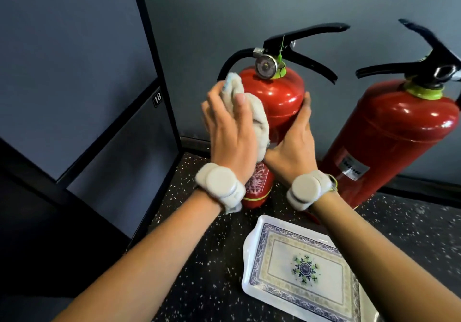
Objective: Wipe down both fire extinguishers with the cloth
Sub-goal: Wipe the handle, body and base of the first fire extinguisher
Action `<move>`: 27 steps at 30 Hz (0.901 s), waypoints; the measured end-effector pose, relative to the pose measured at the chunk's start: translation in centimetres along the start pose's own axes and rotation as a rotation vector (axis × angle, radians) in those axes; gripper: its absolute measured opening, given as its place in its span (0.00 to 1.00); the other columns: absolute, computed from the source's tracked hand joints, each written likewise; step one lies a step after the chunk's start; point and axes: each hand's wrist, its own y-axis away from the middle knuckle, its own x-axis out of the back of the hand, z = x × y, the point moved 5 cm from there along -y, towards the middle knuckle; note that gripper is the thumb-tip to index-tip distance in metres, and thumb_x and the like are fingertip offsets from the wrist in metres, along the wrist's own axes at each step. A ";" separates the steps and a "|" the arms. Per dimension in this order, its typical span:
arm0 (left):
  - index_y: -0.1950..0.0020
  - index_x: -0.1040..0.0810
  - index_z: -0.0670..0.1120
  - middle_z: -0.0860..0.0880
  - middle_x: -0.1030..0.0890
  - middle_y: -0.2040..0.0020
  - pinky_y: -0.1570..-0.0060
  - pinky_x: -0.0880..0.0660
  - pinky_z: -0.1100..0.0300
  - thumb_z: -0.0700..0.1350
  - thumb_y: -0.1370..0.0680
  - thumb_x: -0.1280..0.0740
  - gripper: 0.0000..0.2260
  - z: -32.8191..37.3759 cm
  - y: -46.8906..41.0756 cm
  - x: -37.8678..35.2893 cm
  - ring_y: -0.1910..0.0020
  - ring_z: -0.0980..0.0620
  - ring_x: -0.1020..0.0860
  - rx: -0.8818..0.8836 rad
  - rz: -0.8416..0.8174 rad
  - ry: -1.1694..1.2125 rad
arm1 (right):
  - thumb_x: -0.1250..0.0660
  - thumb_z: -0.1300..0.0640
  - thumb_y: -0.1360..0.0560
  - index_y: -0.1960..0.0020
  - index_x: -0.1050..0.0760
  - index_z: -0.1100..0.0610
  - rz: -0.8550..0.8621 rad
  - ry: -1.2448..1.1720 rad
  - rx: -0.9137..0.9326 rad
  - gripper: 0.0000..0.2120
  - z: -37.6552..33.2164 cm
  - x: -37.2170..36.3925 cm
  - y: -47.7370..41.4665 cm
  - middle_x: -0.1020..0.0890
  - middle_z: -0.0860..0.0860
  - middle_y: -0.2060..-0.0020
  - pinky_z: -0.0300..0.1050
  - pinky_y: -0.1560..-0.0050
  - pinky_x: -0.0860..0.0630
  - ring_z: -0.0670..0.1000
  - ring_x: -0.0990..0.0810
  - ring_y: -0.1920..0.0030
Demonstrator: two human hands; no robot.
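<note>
Two red fire extinguishers stand on the dark speckled floor against a grey wall. The nearer fire extinguisher (277, 99) has a black handle, a hose and a pressure gauge on top. My left hand (229, 129) presses a crumpled off-white cloth (254, 114) against its left side. My right hand (296, 142) lies flat on its right side, fingers up, steadying it. The second fire extinguisher (389, 132) stands to the right, untouched, with a white label low on its body. Both wrists carry pale grey bands.
A white rectangular tray (252, 266) with a blue floral pattern lies on the floor (411, 226) in front of the extinguishers. A dark-framed grey panel (82, 84) marked 18 stands at the left.
</note>
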 end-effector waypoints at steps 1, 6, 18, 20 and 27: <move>0.28 0.33 0.47 0.45 0.30 0.32 0.35 0.35 0.58 0.57 0.17 0.44 0.21 -0.3 0.3 -0.9 0.32 0.49 0.31 0.024 0.005 -0.020 | 0.21 0.46 0.31 0.16 0.63 0.60 0.009 -0.006 0.010 0.62 0.3 -0.2 -0.1 0.33 0.63 0.22 0.32 0.39 0.38 0.62 0.28 0.26; 0.33 0.32 0.39 0.41 0.29 0.36 0.33 0.32 0.54 0.56 0.18 0.41 0.23 -4.5 3.0 -2.3 0.36 0.48 0.29 0.059 0.074 -0.038 | 0.22 0.49 0.27 0.15 0.64 0.53 0.017 -0.006 0.027 0.59 1.2 -0.2 0.2 0.29 0.58 0.24 0.38 0.39 0.32 0.59 0.23 0.30; 0.41 0.30 0.42 0.45 0.24 0.43 0.39 0.25 0.51 0.51 0.15 0.40 0.13 -1.1 -1.4 -1.1 0.42 0.47 0.24 -0.021 0.091 0.041 | 0.20 0.43 0.33 0.16 0.51 0.50 0.103 -0.104 0.021 0.57 1.2 0.1 0.0 0.23 0.52 0.28 0.47 0.31 0.26 0.54 0.21 0.30; 0.41 0.30 0.42 0.44 0.23 0.42 0.39 0.26 0.51 0.52 0.15 0.42 0.13 -3.9 -0.4 -1.4 0.42 0.47 0.23 0.050 0.067 0.027 | 0.19 0.43 0.34 0.17 0.51 0.50 0.112 -0.119 0.021 0.57 1.2 0.1 0.0 0.24 0.52 0.27 0.50 0.29 0.26 0.53 0.21 0.30; 0.38 0.31 0.40 0.40 0.26 0.38 0.45 0.32 0.58 0.52 0.14 0.43 0.16 -15.1 6.6 -2.3 0.40 0.43 0.25 0.578 -0.069 -0.103 | 0.16 0.37 0.40 0.17 0.49 0.52 0.125 -0.135 0.031 0.63 0.9 0.0 -0.1 0.27 0.48 0.25 0.49 0.26 0.28 0.49 0.25 0.27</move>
